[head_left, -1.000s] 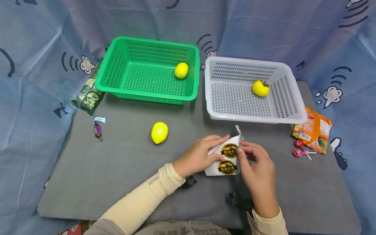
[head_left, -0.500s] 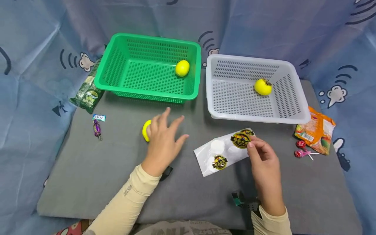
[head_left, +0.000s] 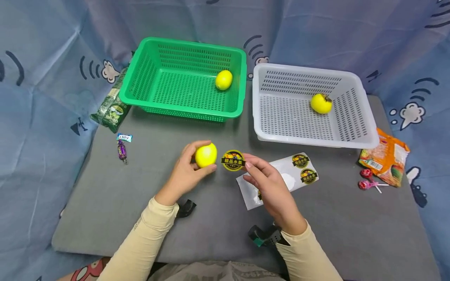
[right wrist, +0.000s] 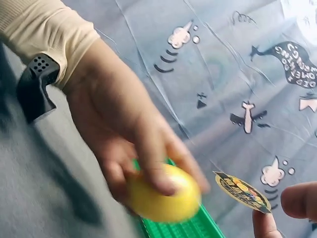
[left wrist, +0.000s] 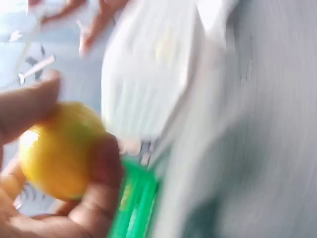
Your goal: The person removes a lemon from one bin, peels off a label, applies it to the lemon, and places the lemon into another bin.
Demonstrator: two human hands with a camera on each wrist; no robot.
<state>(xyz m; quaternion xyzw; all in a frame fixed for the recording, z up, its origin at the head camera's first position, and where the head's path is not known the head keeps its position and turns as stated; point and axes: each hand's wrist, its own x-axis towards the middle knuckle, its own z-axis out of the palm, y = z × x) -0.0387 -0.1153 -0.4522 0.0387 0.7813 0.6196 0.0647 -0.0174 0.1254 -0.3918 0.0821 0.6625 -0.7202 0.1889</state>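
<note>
- Printed blue-grey fabric [head_left: 31, 156] hangs behind the grey table [head_left: 351, 226] and at both its sides.
- The green basket [head_left: 183, 109] stands toward the back, left of the white basket [head_left: 316, 141]; a narrow gap parts them.
- The sticker sheet [head_left: 290, 179] lies at a slant on the table in front of the white basket, partly hidden by the right hand.
- The left hand [head_left: 181, 175] has its grip curled round a lemon-like fruit [head_left: 206, 155], in front of the green basket (the left wrist view is blurred, but thumb and fingers show round it).
- The right hand [head_left: 275, 191] pinches the edge of a loose sticker [head_left: 233, 160], round, black and yellow, just beside the fruit and apart from it.
- A green packet [head_left: 111, 111] lies partly behind the green basket; an orange packet [head_left: 388, 160] touches the white basket's right front corner.
- One yellow fruit [head_left: 224, 80] sits inside the green basket at the right, another yellow fruit [head_left: 320, 104] inside the white one.
- Lollipops [head_left: 366, 184] lie by the orange packet.
- A purple sweet [head_left: 122, 151] and a smaller blue sweet [head_left: 124, 137] lie near the green packet.
</note>
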